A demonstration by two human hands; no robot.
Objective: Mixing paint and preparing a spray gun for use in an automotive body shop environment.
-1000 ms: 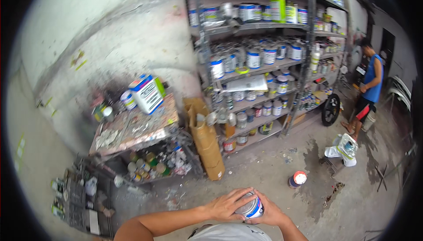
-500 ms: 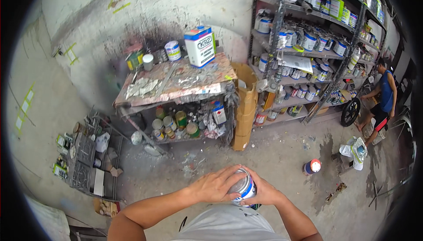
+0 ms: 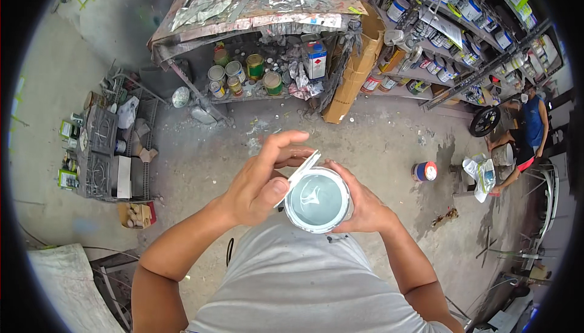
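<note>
A small round paint can (image 3: pixel 318 200) sits in front of my chest, open, with pale grey-blue paint inside. My right hand (image 3: pixel 360 202) cups the can from the right side and underneath. My left hand (image 3: pixel 261 178) holds the can's thin round lid (image 3: pixel 298 176), tilted up on edge at the can's left rim, pinched between thumb and fingers.
A paint-stained workbench (image 3: pixel 261 6) with cans underneath stands ahead. Metal shelves (image 3: pixel 462 26) of paint cans run along the right, with a cardboard box (image 3: pixel 356 68) leaning beside them. A red-and-blue can (image 3: pixel 424 170) stands on the concrete floor. A person (image 3: pixel 528 127) bends at the far right. Wire racks (image 3: pixel 106 144) lie left.
My head has tilted further down, so the can looks closer. The lid, shut on the can before, is now lifted off and held tilted in my left hand, showing the paint.
</note>
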